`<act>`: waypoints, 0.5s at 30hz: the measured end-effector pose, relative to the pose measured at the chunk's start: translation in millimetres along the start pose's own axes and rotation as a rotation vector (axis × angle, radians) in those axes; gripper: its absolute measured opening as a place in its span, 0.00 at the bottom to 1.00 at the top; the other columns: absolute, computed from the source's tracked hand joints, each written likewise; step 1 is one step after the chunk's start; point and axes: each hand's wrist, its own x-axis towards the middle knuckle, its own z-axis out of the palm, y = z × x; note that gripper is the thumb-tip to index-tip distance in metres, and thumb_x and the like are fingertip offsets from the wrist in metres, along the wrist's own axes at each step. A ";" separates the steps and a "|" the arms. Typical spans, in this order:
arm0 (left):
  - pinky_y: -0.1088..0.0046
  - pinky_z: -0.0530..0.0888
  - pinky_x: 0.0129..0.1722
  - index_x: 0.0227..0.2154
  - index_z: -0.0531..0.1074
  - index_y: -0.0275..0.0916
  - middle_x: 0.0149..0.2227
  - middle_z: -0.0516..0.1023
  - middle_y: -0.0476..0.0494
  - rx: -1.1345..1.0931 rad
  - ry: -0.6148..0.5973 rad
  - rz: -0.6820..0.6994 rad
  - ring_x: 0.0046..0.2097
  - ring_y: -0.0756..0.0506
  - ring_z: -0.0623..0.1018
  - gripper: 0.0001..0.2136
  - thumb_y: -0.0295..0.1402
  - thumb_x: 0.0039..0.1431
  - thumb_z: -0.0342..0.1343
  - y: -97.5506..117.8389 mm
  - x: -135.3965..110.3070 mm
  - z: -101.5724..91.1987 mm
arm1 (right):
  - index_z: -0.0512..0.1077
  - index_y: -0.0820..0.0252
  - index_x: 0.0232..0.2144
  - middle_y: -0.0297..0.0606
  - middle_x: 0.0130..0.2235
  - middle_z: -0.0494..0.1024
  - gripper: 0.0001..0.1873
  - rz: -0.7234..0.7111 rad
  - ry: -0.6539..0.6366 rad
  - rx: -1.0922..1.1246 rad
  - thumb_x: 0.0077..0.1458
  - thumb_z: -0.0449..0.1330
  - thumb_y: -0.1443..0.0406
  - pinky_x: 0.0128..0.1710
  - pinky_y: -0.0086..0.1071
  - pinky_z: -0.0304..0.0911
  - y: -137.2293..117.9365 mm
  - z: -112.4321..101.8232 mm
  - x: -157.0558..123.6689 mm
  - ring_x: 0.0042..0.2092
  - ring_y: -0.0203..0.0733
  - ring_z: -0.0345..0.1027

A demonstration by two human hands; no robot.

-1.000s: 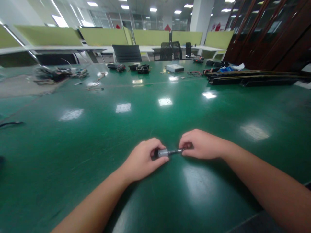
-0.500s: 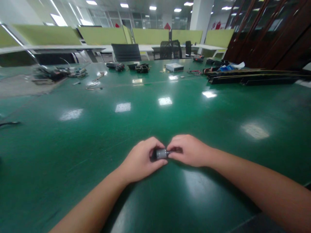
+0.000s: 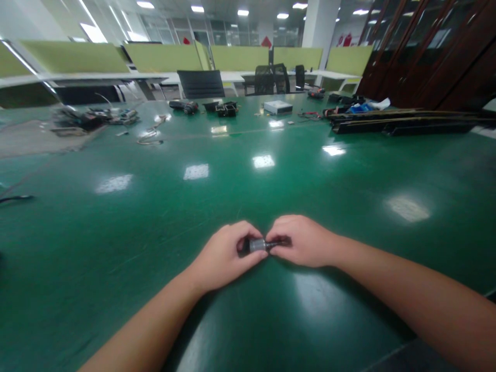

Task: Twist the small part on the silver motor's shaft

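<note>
A small grey-and-black cylinder [image 3: 257,245], perhaps a little motor, lies sideways between my hands, low over the green table [image 3: 248,201]. My left hand [image 3: 228,256] is closed around it, with the thumb along its near side and the fingers over the far side. A narrow dark piece sticks out of its right end. My right hand [image 3: 300,240] pinches that dark piece between thumb and fingertips. The curled fingers partly hide what lies inside the right hand.
Along the far side lie tangled electronic parts [image 3: 93,118], a looped cable [image 3: 149,137], black devices [image 3: 227,108] and a flat silver box [image 3: 278,107]. Long dark strips [image 3: 399,124] are stacked at the right. A black cable end [image 3: 17,198] reaches in from the left.
My left thumb has moved up slightly onto the near side of the cylinder, covering more of it. My right hand has hardly moved.
</note>
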 end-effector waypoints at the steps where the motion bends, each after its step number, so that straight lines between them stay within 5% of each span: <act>1: 0.73 0.65 0.31 0.39 0.76 0.42 0.31 0.75 0.50 0.001 0.002 0.000 0.32 0.48 0.73 0.10 0.39 0.58 0.63 -0.1 0.1 0.2 | 0.78 0.60 0.39 0.37 0.36 0.78 0.06 0.003 -0.001 0.002 0.56 0.64 0.68 0.39 0.31 0.60 -0.2 -0.2 0.0 0.38 0.38 0.69; 15: 0.72 0.66 0.32 0.37 0.77 0.41 0.31 0.76 0.49 0.000 0.008 0.002 0.32 0.47 0.74 0.09 0.40 0.57 0.63 1.7 0.1 -0.8 | 0.78 0.61 0.39 0.37 0.36 0.79 0.06 0.004 -0.010 -0.006 0.57 0.63 0.68 0.41 0.31 0.61 -0.6 -1.0 0.3 0.39 0.39 0.69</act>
